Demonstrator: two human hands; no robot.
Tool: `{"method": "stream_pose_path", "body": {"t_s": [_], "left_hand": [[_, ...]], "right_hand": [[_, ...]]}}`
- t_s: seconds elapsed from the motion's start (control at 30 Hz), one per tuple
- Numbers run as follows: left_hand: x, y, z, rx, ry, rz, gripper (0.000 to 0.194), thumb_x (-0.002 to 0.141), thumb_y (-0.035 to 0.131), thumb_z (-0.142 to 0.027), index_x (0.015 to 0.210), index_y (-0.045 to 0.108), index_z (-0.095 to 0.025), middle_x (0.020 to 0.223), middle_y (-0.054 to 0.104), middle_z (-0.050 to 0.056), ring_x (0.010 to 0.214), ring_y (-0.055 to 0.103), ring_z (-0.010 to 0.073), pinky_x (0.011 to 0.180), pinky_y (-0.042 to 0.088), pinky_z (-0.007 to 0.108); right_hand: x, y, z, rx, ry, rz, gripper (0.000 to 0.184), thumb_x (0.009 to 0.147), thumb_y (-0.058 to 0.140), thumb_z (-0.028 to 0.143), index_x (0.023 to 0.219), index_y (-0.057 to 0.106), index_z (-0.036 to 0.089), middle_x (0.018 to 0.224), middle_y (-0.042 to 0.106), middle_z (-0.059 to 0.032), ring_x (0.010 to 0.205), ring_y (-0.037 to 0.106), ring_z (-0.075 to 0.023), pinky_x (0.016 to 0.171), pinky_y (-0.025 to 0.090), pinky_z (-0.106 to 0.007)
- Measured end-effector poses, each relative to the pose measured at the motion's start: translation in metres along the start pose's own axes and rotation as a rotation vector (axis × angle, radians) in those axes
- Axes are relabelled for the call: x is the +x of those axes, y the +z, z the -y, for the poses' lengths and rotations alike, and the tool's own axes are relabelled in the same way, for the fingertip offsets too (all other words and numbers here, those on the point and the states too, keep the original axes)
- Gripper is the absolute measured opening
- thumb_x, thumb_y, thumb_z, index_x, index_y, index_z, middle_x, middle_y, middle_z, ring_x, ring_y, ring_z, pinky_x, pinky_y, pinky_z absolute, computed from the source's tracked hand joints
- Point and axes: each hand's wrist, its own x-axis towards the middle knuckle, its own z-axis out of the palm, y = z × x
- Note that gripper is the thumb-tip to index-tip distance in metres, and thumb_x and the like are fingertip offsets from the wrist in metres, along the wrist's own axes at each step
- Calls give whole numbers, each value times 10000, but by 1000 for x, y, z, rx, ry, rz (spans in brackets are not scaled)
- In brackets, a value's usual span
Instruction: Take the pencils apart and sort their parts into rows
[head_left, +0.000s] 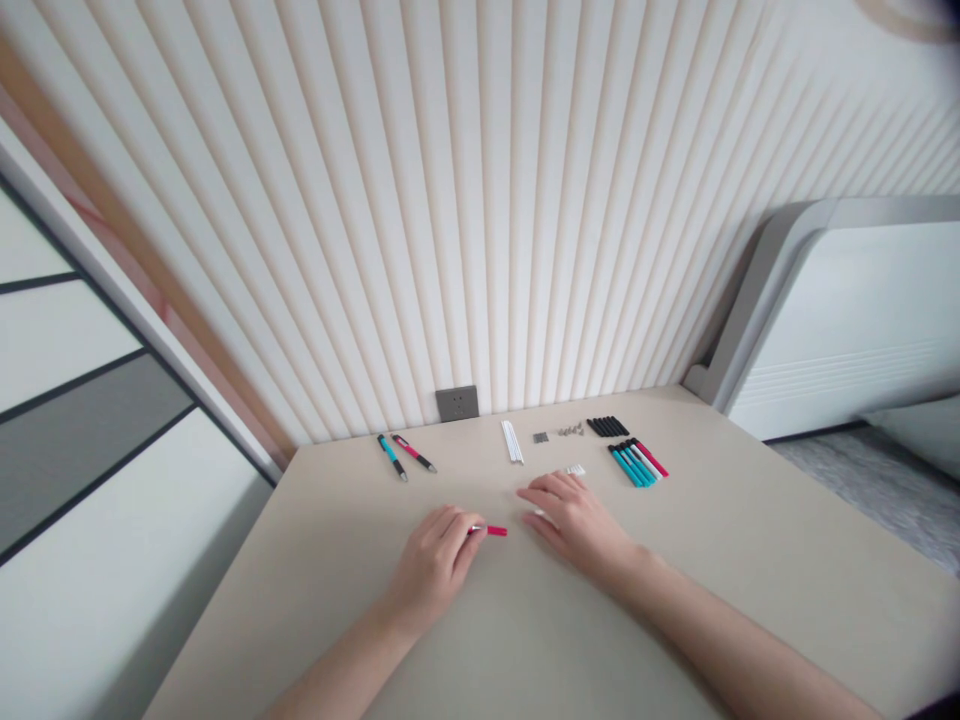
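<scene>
Crosswise, a pink barrel sits in the left hand, fingers narrowed around one end, the other pointing toward the right hand. That hand's fingers bend over a white sliver; whether they grip it cannot be told. The barrel looks light, stiff and smooth, likely to roll, and best taken at mid-length. Beyond the right fingers, white rods and colored barrels limit reach; nearer than both sets of fingers, the bench offers room, its side edges well apart from them.
</scene>
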Motion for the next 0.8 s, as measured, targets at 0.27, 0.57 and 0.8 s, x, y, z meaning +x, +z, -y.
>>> {"method": "stream_pose_path", "body": {"t_s": [0.27, 0.57, 0.8], "left_hand": [[0, 2, 0, 18, -18, 79, 132, 995, 470, -220, 902, 562, -205, 810, 619, 19, 772, 588, 182, 715, 463, 304], [0, 5, 2, 30, -28, 128, 137, 1002, 456, -230, 918, 562, -208, 825, 622, 18, 787, 586, 183, 720, 456, 309], [0, 4, 0, 49, -25, 137, 172, 1008, 432, -238, 912, 571, -206, 821, 631, 24, 773, 581, 182, 714, 461, 316]], "right_hand": [[-8, -16, -36, -3, -29, 195, 269, 983, 514, 362, 1173, 669, 251, 974, 664, -73, 923, 607, -210, 839, 441, -338], [-2, -12, -39, 47, -2, 140, 292, 1017, 423, 302, 968, 693, 203, 943, 680, -80, 879, 632, -193, 815, 469, -317], [-7, -33, -84, 144, 324, -109, 241, 979, 472, 346, 997, 673, 214, 967, 692, -59, 834, 637, -193, 745, 492, -310]]}}
